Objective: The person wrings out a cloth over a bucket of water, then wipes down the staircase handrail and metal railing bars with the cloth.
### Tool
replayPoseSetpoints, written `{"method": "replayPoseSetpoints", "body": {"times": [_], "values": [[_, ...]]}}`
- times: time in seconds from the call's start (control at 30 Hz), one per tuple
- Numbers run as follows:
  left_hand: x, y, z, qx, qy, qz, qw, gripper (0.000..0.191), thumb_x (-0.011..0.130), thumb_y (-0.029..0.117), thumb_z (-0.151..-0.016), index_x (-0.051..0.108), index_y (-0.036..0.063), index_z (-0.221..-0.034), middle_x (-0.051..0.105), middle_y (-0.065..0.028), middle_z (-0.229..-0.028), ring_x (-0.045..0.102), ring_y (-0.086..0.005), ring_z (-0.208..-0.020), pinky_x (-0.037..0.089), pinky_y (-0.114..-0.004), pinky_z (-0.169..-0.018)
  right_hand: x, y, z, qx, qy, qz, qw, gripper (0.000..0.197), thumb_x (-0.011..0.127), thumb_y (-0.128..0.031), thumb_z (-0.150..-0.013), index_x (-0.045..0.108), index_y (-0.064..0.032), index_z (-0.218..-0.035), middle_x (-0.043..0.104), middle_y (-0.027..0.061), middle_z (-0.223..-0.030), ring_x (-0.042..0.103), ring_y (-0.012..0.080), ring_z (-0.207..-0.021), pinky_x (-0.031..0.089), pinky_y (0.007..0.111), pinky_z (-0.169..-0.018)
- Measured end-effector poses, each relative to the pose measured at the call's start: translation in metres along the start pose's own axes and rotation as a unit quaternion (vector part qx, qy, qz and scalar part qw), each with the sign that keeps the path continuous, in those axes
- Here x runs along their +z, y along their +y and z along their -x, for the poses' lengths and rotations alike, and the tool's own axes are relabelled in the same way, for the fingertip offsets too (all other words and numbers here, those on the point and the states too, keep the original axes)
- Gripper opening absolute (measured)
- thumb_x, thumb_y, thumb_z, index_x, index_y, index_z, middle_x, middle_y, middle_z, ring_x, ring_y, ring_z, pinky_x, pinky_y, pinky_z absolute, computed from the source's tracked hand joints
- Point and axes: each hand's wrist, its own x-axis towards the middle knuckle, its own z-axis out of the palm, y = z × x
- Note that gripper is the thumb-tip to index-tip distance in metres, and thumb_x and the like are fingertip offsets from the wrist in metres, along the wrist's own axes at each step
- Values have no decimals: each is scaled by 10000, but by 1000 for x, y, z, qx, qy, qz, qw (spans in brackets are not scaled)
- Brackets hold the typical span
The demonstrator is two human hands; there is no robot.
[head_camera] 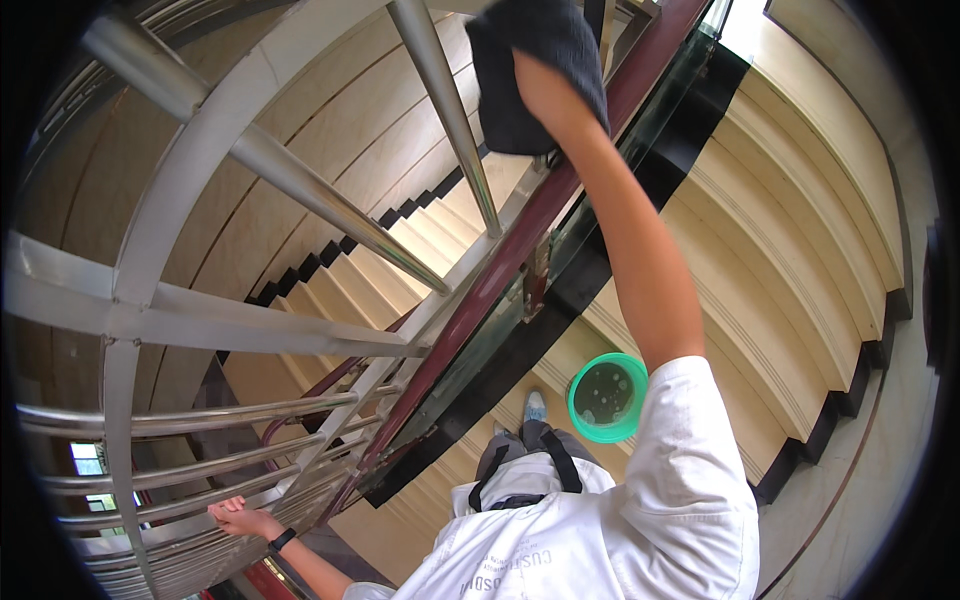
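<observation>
A dark cloth point(536, 82) hangs over my right hand point(551, 94), which is raised at the top of the view beside the metal railing; the cloth hides most of the fingers. My left hand point(238, 517), with a black band on its wrist, is closed at a horizontal metal bar point(195, 510) at the lower left. A dark red handrail point(480, 292) runs diagonally between the two hands. On the steps near my feet stands a green bucket point(609, 431) of dark, slightly foamy liquid.
Curved beige stairs point(757, 225) descend or rise at the right, edged by a black border point(570, 289) and glass panel. Metal bars point(337, 214) form a railing at the left. Beyond it lies another flight of stairs point(367, 281).
</observation>
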Motion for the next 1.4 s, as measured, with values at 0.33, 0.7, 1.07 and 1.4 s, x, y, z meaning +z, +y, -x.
{"method": "replayPoseSetpoints", "body": {"times": [0.33,0.7,1.07,1.4], "values": [[-7,-6,-7,-16,19,22,999,421,493,268,-962,316,137,-603,286,42,-541,235,-64,-478,210,-240,-462,1,-4,79,137,-51,108,983,214,581,-288,-769,603,-81,-718,589,137,-734,562,360,-772,435,457,-714],[-12,-13,-3,-12,24,35,999,417,480,268,-969,308,129,-616,264,43,-548,237,-65,-464,203,-246,-449,-32,-45,-10,210,-94,-46,972,289,565,-300,-847,616,-16,-839,607,232,-853,577,409,-872,454,444,-722],[-4,-7,-3,3,40,25,999,419,458,257,-979,314,130,-606,267,45,-530,240,-65,-454,206,-245,-440,-2,-13,48,87,-121,152,977,256,563,-258,-810,571,-48,-663,558,201,-693,546,404,-739,423,478,-660],[-10,-15,-3,-8,4,33,999,418,460,285,-973,319,133,-611,275,43,-541,258,-63,-463,224,-237,-446,-28,-48,45,332,122,-349,868,87,541,-75,-782,611,-56,-831,591,114,-777,554,346,-771,465,386,-729]]}}
